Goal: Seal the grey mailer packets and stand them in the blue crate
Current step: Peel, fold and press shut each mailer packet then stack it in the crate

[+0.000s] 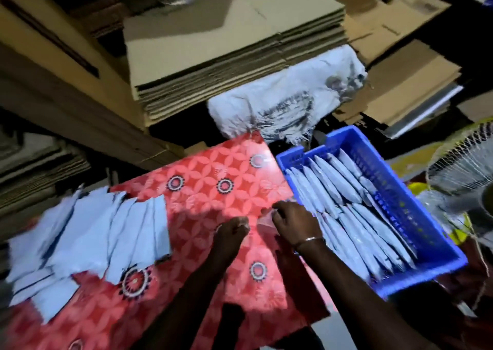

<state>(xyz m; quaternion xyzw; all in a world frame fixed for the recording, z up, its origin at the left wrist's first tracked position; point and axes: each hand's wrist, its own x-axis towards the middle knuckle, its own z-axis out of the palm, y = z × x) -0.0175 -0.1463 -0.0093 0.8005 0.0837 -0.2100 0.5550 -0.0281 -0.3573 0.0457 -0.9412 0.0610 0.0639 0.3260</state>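
Both hands, left hand (pixel 233 228) and right hand (pixel 292 220), are pinching something thin and unclear; blue crate (pixel 432 245) is lying just right of the right hand

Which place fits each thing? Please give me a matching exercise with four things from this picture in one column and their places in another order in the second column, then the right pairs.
Things
1. sealed grey packets
2. flat grey mailers
3. stack of flattened cardboard boxes
4. table fan

Places
A. spread on the left part of the red patterned tabletop
B. at the right edge, beyond the crate
C. standing on edge in the blue crate
D. behind the tabletop, at the top of the picture

Pairs: 1-C, 2-A, 3-D, 4-B
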